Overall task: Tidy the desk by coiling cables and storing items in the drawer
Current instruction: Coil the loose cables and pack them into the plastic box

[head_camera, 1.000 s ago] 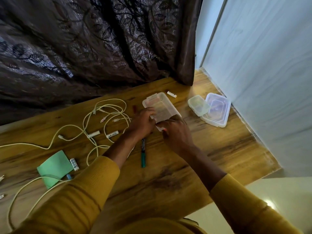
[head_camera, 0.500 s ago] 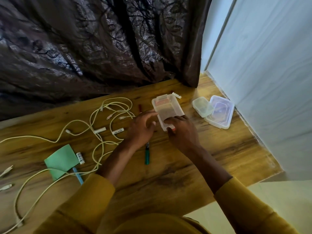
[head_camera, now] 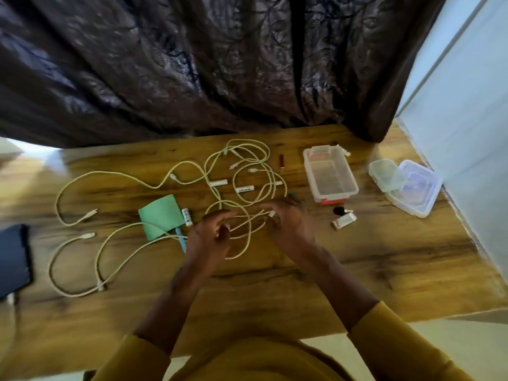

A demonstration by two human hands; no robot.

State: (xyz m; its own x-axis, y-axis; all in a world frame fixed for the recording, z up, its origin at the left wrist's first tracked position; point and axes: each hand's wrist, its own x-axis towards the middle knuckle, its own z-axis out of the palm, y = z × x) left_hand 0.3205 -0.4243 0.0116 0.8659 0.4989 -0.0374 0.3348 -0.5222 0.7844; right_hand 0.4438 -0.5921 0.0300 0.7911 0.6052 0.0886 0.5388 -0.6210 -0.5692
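Several white cables [head_camera: 242, 171] lie tangled across the middle of the wooden desk [head_camera: 384, 259]. My right hand [head_camera: 292, 225] pinches a white plug end of one cable at its fingertips. My left hand [head_camera: 210, 236] is beside it with curled fingers on the same strand, which runs between the two hands. More loops of white cable [head_camera: 82, 259] spread out to the left. An open clear plastic box [head_camera: 330, 174] stands to the right of the tangle, apart from both hands.
A green note pad [head_camera: 162, 215], a battery [head_camera: 187, 216] and a blue pen [head_camera: 181, 240] lie left of my hands. Clear lids [head_camera: 412, 188] sit at the right by the wall. A small white item [head_camera: 343, 220], a red stick [head_camera: 281, 161], a dark device [head_camera: 13, 259] and a curtain [head_camera: 220, 64] are also there.
Both hands left the clear box and moved down-left to the cable tangle, taking hold of a strand. The view shifted left, showing more of the desk.
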